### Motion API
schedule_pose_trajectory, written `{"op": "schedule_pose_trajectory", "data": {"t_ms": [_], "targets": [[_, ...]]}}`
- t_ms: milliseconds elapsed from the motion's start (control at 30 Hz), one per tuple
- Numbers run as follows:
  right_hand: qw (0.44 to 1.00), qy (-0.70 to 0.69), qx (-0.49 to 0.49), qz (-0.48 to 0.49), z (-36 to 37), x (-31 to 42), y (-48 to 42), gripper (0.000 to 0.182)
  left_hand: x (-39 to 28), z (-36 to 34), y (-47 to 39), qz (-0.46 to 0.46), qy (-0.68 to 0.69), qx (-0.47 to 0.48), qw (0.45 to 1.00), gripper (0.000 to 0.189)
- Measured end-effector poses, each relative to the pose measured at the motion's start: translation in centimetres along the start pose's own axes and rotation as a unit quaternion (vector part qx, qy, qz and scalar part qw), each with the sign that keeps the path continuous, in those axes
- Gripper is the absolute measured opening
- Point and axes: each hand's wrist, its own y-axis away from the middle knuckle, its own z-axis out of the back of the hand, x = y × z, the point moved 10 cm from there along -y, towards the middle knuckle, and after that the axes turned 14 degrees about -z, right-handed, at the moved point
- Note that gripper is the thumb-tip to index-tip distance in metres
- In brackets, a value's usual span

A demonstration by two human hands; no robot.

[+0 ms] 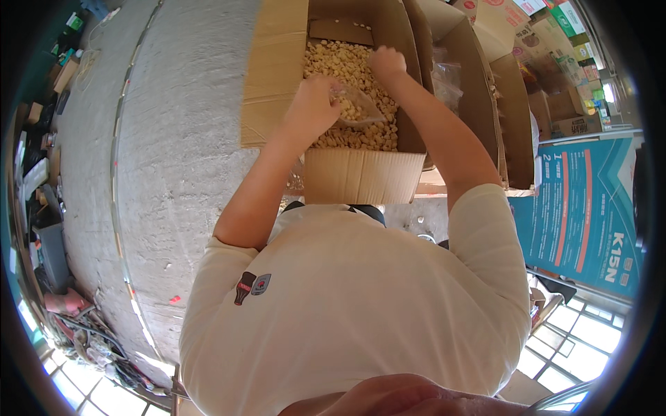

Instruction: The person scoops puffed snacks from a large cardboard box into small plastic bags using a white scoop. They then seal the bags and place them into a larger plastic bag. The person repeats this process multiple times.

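In front of me stands an open cardboard box (364,177), its flaps folded outward. Small pale-yellow lumpy pieces (338,62) lie loose across its inside; I cannot tell exactly what they are. My left hand (315,106) pinches the edge of a clear plastic bag (364,110), which holds some of the same pieces and hangs over the loose ones. At the right inner side of the box is my right hand (387,63), its fingers curled just above the pieces. Whether anything is inside that hand is hidden.
To the right, a second open cardboard box (476,99) contains clear plastic bags (447,80). Printed cartons (551,47) are stacked beyond it. A blue printed panel (577,208) stands at my right. Concrete floor (177,130) stretches left, towards a grey bin (52,255) and clutter.
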Motion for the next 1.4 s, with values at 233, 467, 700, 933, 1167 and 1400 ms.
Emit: {"op": "schedule_pose_trajectory", "data": {"t_ms": [233, 467, 700, 933, 1167, 1400], "targets": [[0.993, -0.059, 0.099, 0.027, -9.4, 4.2, -3.7, 0.019, 0.4, 0.3, 1.3, 0.037, 0.049, 0.004, 0.998, 0.021], [0.81, -0.509, 0.29, -0.024, -9.3, 3.7, -2.8, 0.025, 0.5, 0.4, 1.2, 0.06, 0.084, 0.006, 0.995, 0.029], [0.671, -0.708, 0.221, -0.007, -0.3, -4.1, 1.6, 0.022, 1.1, -0.4, 0.1, 0.048, 0.088, 0.008, 0.995, 0.037], [0.677, -0.731, 0.07, 0.048, 8.9, -11.3, 7.3, 0.022, 2.4, -1.0, -0.6, 0.103, 0.123, 0.039, 0.986, 0.041], [0.807, -0.502, -0.287, 0.12, 16.2, -10.5, 16.0, 0.011, 3.1, -1.3, -1.0, 0.105, 0.114, 0.04, 0.987, 0.048], [0.814, -0.322, -0.463, 0.136, 16.6, -8.7, 20.3, 0.012, 2.6, -0.7, -0.7, 0.096, 0.101, 0.025, 0.99, 0.05]]}}
